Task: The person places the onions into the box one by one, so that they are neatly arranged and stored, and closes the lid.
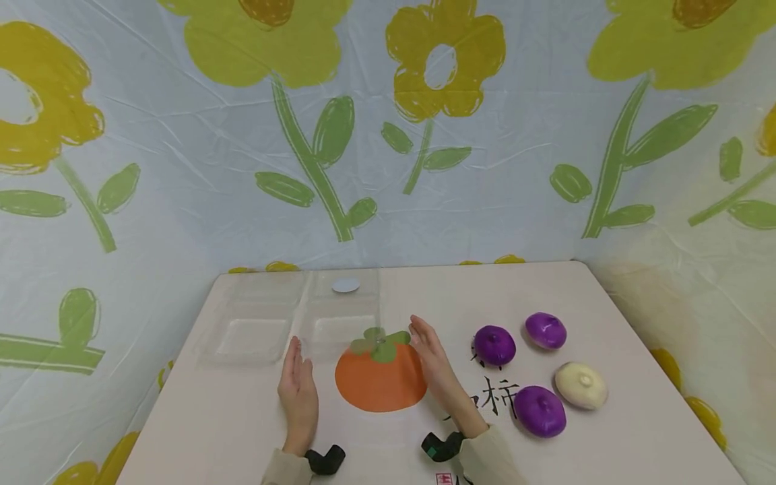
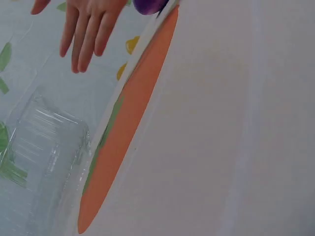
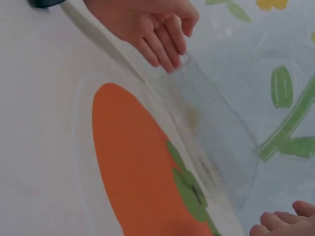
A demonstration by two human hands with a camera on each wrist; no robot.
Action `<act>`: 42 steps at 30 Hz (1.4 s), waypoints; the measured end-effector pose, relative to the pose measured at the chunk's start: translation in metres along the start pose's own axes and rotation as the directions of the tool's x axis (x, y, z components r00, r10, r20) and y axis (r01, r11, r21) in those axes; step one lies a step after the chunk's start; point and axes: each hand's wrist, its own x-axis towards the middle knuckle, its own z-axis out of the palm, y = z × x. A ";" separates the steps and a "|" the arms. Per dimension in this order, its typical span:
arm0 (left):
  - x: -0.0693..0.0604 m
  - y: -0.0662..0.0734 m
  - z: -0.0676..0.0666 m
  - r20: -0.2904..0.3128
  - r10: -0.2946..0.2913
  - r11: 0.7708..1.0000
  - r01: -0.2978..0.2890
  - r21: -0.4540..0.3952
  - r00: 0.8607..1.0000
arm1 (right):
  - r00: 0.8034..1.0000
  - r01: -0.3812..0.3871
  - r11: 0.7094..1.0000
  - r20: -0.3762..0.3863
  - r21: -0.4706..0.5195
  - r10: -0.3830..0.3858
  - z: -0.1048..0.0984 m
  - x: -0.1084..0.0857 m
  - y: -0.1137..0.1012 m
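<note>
Head view: A pale table [image 1: 642, 444] fills the lower frame. A clear plastic container [image 1: 257, 337] lies at centre left, seemingly spread flat so both halves face up. At lower centre, the left hand [image 1: 298, 397] and right hand [image 1: 438, 360] hold nothing, fingers straight, set apart on either side of a printed orange persimmon [image 1: 380, 384]; the left fingertips are near the container's front edge. At right, three purple onion-like pieces [image 1: 494, 345] and a pale one [image 1: 580, 385] sit apart, perhaps for easy picking up.

Left wrist view: Extended right-hand fingers at upper left; the container at lower left.

Right wrist view: The left hand at upper centre, the container beyond its fingertips; cropped fingers at lower right.
</note>
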 end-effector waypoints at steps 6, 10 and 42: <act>0.010 -0.031 0.002 0.023 -0.132 0.980 0.134 -0.147 0.991 | 0.991 -0.083 0.965 0.123 0.248 0.054 0.014 0.016 0.024; 0.018 -0.040 0.001 0.058 -0.208 0.968 0.214 -0.129 0.976 | 0.977 -0.163 0.913 0.187 0.374 0.097 0.016 0.023 0.037; 0.029 -0.050 -0.008 0.214 -0.209 0.968 0.233 -0.097 0.954 | 0.980 -0.142 0.949 0.178 0.283 0.093 0.003 0.016 0.049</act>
